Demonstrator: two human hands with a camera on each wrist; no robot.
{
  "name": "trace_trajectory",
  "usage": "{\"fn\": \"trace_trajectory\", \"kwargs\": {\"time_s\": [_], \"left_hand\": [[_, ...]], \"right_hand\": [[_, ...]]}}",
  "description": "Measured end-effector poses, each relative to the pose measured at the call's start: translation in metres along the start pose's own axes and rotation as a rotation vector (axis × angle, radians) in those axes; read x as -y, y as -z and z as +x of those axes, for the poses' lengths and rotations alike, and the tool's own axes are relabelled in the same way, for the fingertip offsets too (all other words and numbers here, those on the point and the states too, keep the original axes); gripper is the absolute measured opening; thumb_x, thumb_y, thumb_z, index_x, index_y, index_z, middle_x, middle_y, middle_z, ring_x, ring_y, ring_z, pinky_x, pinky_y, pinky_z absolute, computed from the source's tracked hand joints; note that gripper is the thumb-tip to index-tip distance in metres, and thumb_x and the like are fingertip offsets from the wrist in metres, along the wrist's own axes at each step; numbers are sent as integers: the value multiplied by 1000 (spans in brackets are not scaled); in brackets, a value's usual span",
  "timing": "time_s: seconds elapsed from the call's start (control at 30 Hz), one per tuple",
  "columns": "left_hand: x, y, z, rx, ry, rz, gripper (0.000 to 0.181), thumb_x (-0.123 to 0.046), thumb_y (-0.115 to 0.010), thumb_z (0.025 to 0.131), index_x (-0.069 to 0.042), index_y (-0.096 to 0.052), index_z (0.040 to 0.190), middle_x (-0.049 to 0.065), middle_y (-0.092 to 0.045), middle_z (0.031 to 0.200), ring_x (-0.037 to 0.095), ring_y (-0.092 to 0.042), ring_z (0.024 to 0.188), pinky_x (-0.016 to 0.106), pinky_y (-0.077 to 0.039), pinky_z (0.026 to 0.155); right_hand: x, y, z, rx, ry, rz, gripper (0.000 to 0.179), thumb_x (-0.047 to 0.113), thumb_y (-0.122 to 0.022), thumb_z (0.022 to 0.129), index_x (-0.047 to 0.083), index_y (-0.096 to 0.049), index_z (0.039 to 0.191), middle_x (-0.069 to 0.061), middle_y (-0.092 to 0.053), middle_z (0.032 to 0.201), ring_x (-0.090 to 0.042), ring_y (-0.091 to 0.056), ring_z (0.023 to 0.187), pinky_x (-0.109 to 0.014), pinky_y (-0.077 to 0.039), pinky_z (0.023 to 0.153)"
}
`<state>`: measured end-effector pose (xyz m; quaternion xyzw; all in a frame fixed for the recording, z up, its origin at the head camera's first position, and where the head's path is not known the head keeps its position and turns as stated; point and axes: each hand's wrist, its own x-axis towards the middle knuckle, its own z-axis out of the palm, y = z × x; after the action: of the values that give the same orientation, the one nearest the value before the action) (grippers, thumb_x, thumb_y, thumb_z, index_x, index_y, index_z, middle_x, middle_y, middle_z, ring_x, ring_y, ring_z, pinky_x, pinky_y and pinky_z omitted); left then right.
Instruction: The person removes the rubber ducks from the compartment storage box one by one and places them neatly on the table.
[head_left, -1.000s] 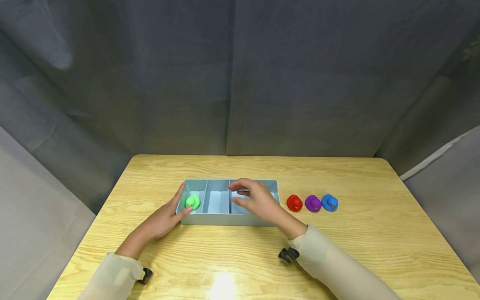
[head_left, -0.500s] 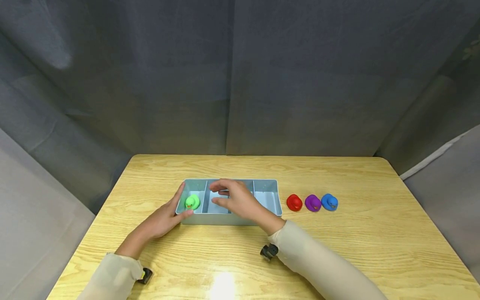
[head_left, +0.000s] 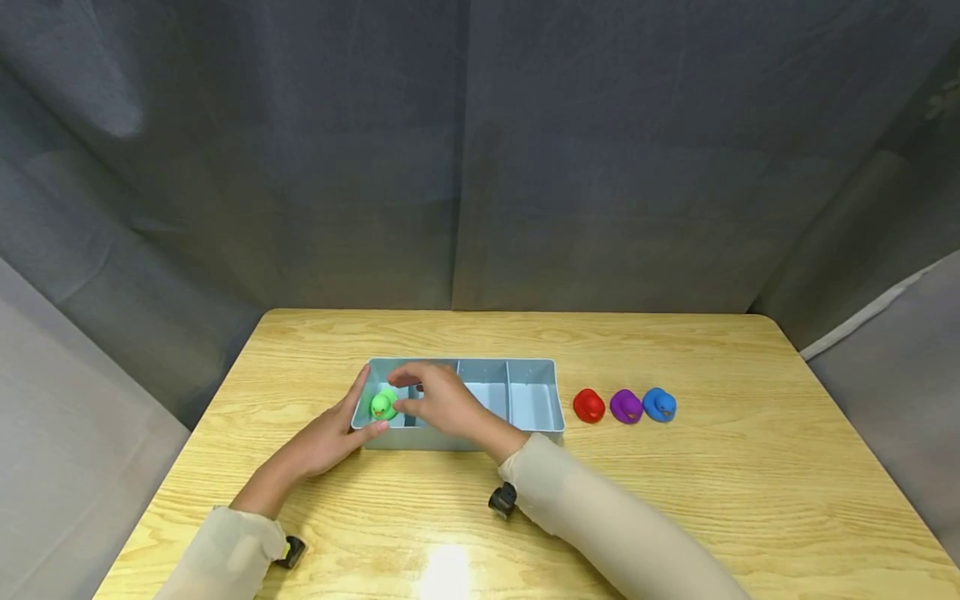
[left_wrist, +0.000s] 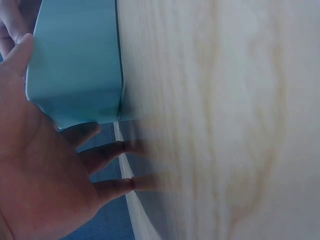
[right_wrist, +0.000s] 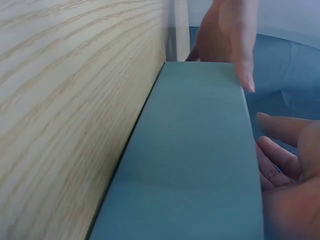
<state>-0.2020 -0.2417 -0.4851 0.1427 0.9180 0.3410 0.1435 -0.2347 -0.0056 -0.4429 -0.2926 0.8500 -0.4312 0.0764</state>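
Note:
A long grey-blue divided box stands on the table with a green rubber duck in its leftmost compartment. At the box's left end rests my left hand, thumb on the front rim and fingers along the end wall. The left wrist view shows those fingers spread and fairly straight. Over the left part of the box hovers my right hand, its thumb and fingers apart with a gap between them. Its thumb tip is right beside the green duck. The right wrist view shows nothing between the right thumb and fingers.
Right of the box, a red rubber duck, a purple one and a blue one sit in a row on the wooden table. A dark grey curtain hangs behind the table's back edge.
My right hand has moved left over the box, from its right-hand compartments to beside the green duck. The left hand and the ducks on the table have stayed in place.

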Motion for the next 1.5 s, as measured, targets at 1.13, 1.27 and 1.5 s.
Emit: {"fn": "trace_trajectory", "kwargs": {"time_s": [1.13,1.27,1.5], "left_hand": [[-1,-1,0,31,28,-73,96,-56,-55,103,-41,21,161,15,-63,115,19,-61,68,38,-48,69],[-1,-1,0,28,22,-67,95,-56,-54,103,-43,21,160,22,-58,134,19,-61,69,38,-48,72],[0,-1,0,18,20,-65,96,-56,-55,103,-42,20,160,11,-62,114,19,-60,69,37,-47,72]], "right_hand": [[0,-37,34,36,-25,-319,36,12,-82,89,12,-71,123,0,-72,120,-14,-67,111,-25,-53,96],[0,-37,34,37,-26,-347,35,12,-82,88,12,-72,121,0,-72,116,-13,-67,107,-23,-54,92],[0,-37,35,34,-6,-319,30,6,-81,89,9,-72,118,-3,-73,111,-15,-68,102,-21,-54,88]]}}
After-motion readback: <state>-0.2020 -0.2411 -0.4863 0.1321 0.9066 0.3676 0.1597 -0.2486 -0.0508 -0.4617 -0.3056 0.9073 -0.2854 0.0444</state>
